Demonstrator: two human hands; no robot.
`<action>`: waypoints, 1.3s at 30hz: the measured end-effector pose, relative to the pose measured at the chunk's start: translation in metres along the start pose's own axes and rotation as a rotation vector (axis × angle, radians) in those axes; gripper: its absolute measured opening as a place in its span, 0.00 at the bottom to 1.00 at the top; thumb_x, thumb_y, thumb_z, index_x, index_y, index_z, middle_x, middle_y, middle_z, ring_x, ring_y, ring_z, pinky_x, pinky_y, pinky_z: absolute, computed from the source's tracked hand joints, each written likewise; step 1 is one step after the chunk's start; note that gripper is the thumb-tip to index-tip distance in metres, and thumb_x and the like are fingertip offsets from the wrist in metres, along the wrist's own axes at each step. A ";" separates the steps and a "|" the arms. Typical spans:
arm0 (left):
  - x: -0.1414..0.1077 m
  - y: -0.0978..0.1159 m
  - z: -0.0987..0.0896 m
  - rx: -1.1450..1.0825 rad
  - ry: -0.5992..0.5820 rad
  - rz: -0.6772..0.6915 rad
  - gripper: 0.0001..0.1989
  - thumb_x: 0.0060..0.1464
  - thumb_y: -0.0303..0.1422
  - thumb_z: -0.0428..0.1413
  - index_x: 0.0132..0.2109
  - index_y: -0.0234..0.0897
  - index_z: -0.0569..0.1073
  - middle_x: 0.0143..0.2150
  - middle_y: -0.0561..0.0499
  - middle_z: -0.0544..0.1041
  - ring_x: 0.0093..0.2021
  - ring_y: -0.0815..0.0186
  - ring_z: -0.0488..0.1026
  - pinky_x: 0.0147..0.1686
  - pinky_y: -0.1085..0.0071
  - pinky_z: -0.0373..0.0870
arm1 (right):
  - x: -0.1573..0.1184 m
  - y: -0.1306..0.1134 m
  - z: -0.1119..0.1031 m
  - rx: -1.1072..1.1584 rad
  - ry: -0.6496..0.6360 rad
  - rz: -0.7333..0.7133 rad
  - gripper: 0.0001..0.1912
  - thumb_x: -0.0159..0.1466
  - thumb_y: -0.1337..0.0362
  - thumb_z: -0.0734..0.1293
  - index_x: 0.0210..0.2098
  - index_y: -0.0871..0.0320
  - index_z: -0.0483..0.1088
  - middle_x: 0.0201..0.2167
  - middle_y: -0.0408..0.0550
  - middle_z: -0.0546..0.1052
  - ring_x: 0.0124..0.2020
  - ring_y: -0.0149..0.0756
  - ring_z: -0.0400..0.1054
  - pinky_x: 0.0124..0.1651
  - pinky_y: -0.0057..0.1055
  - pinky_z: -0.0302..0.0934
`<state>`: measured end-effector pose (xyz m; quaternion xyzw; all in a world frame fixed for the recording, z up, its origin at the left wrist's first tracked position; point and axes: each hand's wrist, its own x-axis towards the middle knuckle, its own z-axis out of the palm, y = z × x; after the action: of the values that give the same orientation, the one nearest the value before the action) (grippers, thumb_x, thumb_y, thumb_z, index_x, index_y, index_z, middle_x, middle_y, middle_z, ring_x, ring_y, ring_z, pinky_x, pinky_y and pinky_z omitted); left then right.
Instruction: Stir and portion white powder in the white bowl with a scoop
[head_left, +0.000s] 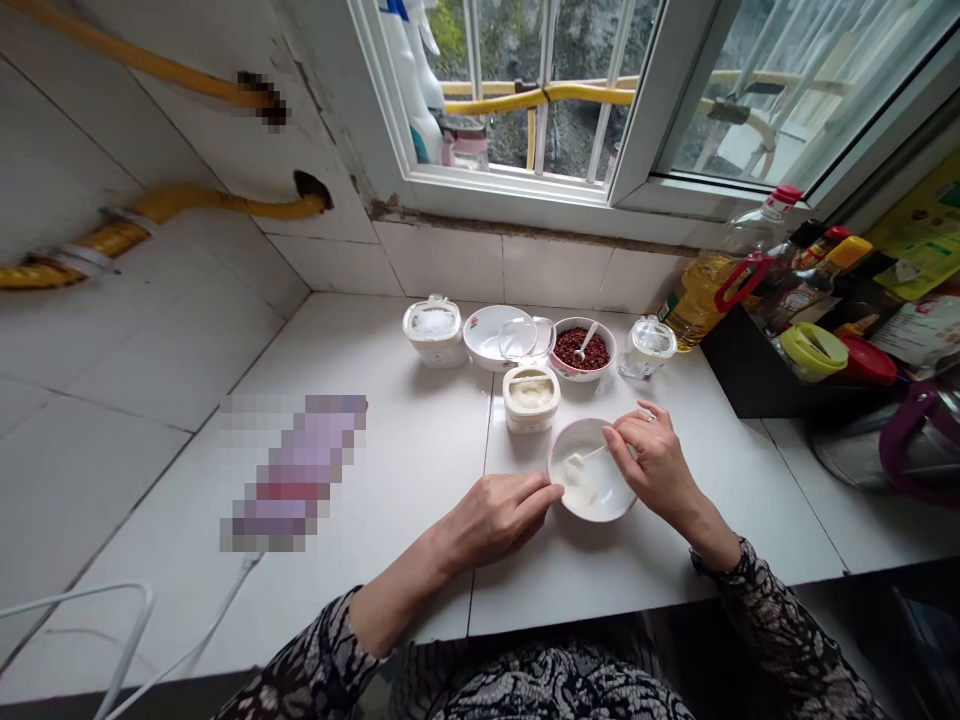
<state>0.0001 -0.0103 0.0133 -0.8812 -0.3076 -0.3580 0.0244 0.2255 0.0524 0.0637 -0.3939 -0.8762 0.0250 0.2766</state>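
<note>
Bearing a small heap of pale powder (577,490), a white bowl (613,492) with a pinkish rim is set on the white countertop (420,430), near its front edge and between the two hands. Its left rim is pinched at the fingertips of the left hand (506,508), whose fingers are drawn together; how the thumb is placed cannot be told. From the other side, a thin white spoon (595,452) is gripped between the thumb and fingers of the right hand (651,462), its tip lowered into the powder, and a ring is worn on one finger.

Just behind the bowl, an open square container (531,395) is seen, partly filled with whitish powder. Farther back, a row is formed by a lidded container (435,340), a flowered bowl (484,345) partly covered by a clear lid (517,340), a bowl of dark red beans (581,352) in which another spoon (587,340) is stood, and a clear jar (649,345). At the right, an oil bottle (701,295) is placed beside a black box (742,375). Well to the left, a blurred purple object (300,470) is laid near a white cable (217,615)
</note>
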 end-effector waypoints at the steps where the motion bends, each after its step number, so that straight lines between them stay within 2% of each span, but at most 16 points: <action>1: 0.000 0.000 0.000 0.001 -0.003 0.000 0.11 0.68 0.24 0.41 0.47 0.33 0.67 0.31 0.51 0.74 0.25 0.70 0.69 0.21 0.74 0.66 | 0.000 0.002 -0.002 0.026 -0.004 0.028 0.19 0.71 0.64 0.58 0.23 0.56 0.63 0.20 0.40 0.72 0.28 0.32 0.68 0.57 0.42 0.55; 7: -0.002 0.001 0.000 0.007 -0.014 0.003 0.11 0.67 0.24 0.40 0.47 0.32 0.67 0.31 0.50 0.75 0.25 0.70 0.71 0.22 0.74 0.68 | -0.001 0.011 -0.008 0.188 -0.010 0.169 0.22 0.71 0.59 0.58 0.20 0.56 0.61 0.17 0.38 0.69 0.23 0.30 0.66 0.57 0.42 0.58; 13: -0.003 0.000 0.000 -0.006 -0.015 -0.003 0.11 0.67 0.24 0.41 0.47 0.32 0.67 0.32 0.50 0.74 0.26 0.69 0.71 0.23 0.75 0.69 | 0.003 0.011 -0.007 0.223 0.016 0.173 0.23 0.71 0.58 0.58 0.20 0.56 0.62 0.18 0.39 0.72 0.23 0.31 0.66 0.55 0.44 0.60; 17: -0.003 0.000 0.001 -0.006 -0.005 -0.003 0.10 0.66 0.24 0.42 0.47 0.32 0.67 0.32 0.50 0.74 0.26 0.70 0.70 0.22 0.75 0.69 | 0.019 0.010 -0.015 0.202 0.069 0.133 0.22 0.70 0.60 0.59 0.20 0.55 0.63 0.18 0.39 0.72 0.24 0.32 0.68 0.56 0.43 0.60; 21: -0.002 0.000 0.001 -0.006 0.003 -0.005 0.10 0.66 0.23 0.42 0.47 0.32 0.67 0.32 0.50 0.74 0.26 0.70 0.70 0.22 0.75 0.68 | 0.048 0.002 -0.023 0.152 0.175 0.064 0.22 0.70 0.60 0.60 0.19 0.55 0.62 0.18 0.39 0.70 0.23 0.31 0.65 0.56 0.42 0.59; 26: -0.001 0.000 0.001 -0.014 0.001 0.000 0.10 0.66 0.23 0.42 0.47 0.32 0.67 0.31 0.50 0.74 0.25 0.70 0.70 0.21 0.74 0.68 | 0.079 -0.009 -0.011 0.062 0.297 -0.028 0.21 0.71 0.61 0.58 0.21 0.55 0.62 0.20 0.40 0.71 0.26 0.32 0.67 0.57 0.42 0.58; 28: -0.001 0.000 0.001 -0.006 -0.005 -0.002 0.11 0.66 0.23 0.42 0.46 0.32 0.68 0.31 0.50 0.74 0.25 0.69 0.70 0.21 0.74 0.68 | 0.083 -0.010 0.000 -0.045 0.319 -0.102 0.19 0.71 0.62 0.58 0.22 0.55 0.63 0.22 0.42 0.73 0.29 0.34 0.68 0.59 0.45 0.56; 32: -0.002 0.000 0.002 0.014 -0.021 -0.014 0.12 0.65 0.22 0.42 0.45 0.32 0.69 0.29 0.51 0.72 0.25 0.70 0.69 0.22 0.75 0.68 | 0.079 -0.011 0.013 -0.153 0.271 -0.230 0.17 0.70 0.63 0.60 0.23 0.54 0.62 0.22 0.42 0.73 0.32 0.36 0.69 0.63 0.47 0.51; 35: -0.002 0.000 0.002 0.020 -0.025 -0.011 0.12 0.65 0.23 0.42 0.45 0.33 0.69 0.28 0.52 0.71 0.25 0.70 0.68 0.22 0.74 0.68 | 0.075 -0.011 0.012 -0.142 0.300 -0.238 0.16 0.69 0.64 0.60 0.23 0.54 0.63 0.23 0.42 0.74 0.33 0.37 0.70 0.63 0.48 0.51; 39: -0.002 -0.001 0.001 0.007 -0.017 -0.003 0.11 0.66 0.23 0.41 0.46 0.32 0.68 0.30 0.51 0.72 0.25 0.70 0.68 0.22 0.74 0.68 | 0.072 -0.010 0.001 -0.080 0.327 -0.193 0.16 0.69 0.65 0.59 0.24 0.54 0.63 0.23 0.41 0.75 0.32 0.36 0.71 0.61 0.48 0.54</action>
<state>-0.0006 -0.0104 0.0111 -0.8837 -0.3103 -0.3496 0.0241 0.1801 0.0966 0.0992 -0.3177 -0.8536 -0.1008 0.4003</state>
